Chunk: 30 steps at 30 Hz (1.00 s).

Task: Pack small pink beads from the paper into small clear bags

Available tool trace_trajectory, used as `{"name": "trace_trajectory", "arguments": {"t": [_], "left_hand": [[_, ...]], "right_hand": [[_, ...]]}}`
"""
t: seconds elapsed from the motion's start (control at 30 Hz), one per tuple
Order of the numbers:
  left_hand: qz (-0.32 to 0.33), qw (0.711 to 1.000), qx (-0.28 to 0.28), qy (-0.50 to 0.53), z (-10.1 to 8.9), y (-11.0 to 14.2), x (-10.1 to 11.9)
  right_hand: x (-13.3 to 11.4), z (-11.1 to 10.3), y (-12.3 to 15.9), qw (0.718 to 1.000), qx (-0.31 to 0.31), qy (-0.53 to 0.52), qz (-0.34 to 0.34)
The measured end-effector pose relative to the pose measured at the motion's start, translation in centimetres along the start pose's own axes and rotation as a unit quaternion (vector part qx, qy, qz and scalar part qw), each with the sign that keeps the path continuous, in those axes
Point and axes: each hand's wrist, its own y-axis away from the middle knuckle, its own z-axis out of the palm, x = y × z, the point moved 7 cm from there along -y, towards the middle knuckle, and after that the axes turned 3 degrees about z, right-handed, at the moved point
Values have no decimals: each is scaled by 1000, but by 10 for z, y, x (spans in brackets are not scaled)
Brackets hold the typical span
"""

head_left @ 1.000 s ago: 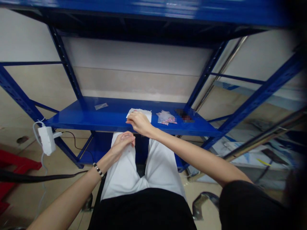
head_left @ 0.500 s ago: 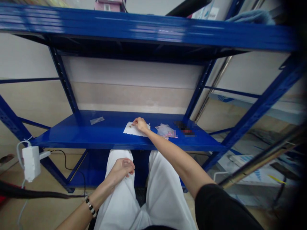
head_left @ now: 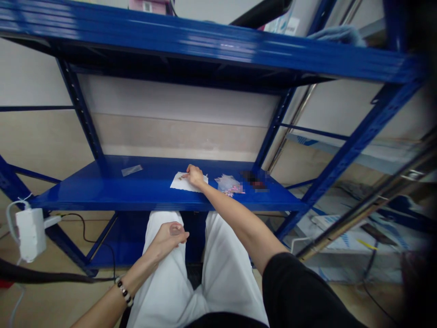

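On white paper (head_left: 180, 184): right hand (head_left: 195, 176); package (head_left: 285, 23) print unreadable.

Right hand farther in over the paper, hands wider apart.
A second ago the right hand (head_left: 195, 176) covered the near part of the white paper (head_left: 180, 184), close to the left hand (head_left: 174, 234); now its fingertips are at small bits (head_left: 182, 177) farther in, and a pink box (head_left: 150, 6) has come into view above.
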Motion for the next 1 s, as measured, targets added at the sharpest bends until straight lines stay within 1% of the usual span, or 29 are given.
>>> {"name": "trace_trajectory", "arguments": {"t": [0.2, 0.3, 0.4, 0.47, 0.53, 0.6, 0.67, 0.73, 0.77, 0.8, 0.87, 0.93, 1.0], "left_hand": [[-5, 1000, -6, 12, -2, -6, -8], [-4, 1000, -2, 10, -4, -9, -11], [0, 1000, 11, 5, -7, -9, -10], [7, 1000, 12, 1, -8, -7, -6], [14, 1000, 10, -6, -7, -4, 1], [24, 1000, 10, -11, -4, 0, 10], [44, 999, -5, -15, 2, 5, 19], [74, 996, -38, -19, 12, 10, 28], [90, 994, -59, -28, 17, 13, 31], [102, 991, -81, -40, 23, 16, 32], [116, 984, -122, -64, 34, 21, 32], [114, 979, -151, -73, 41, 24, 30], [105, 980, -157, -63, 45, 25, 29]], "right_hand": [[-2, -4, 3, 1000, -20, -12, -1], [-9, -17, 11, 999, -14, -31, -9], [-20, -36, 29, 998, -1, -61, -26], [-29, -49, 53, 996, 3, -82, -41], [-38, -62, 90, 990, 0, -117, -76], [-50, -73, 141, 973, -14, -179, -146], [-57, -83, 196, 960, -10, -192, -205], [-56, -89, 243, 960, -7, -169, -223], [-53, -90, 261, 961, -6, -164, -222], [-49, -91, 275, 963, -4, -163, -216], [-39, -91, 290, 963, -1, -178, -202], [-30, -89, 293, 962, -1, -200, -188], [-24, -87, 290, 958, -5, -225, -175]]}}
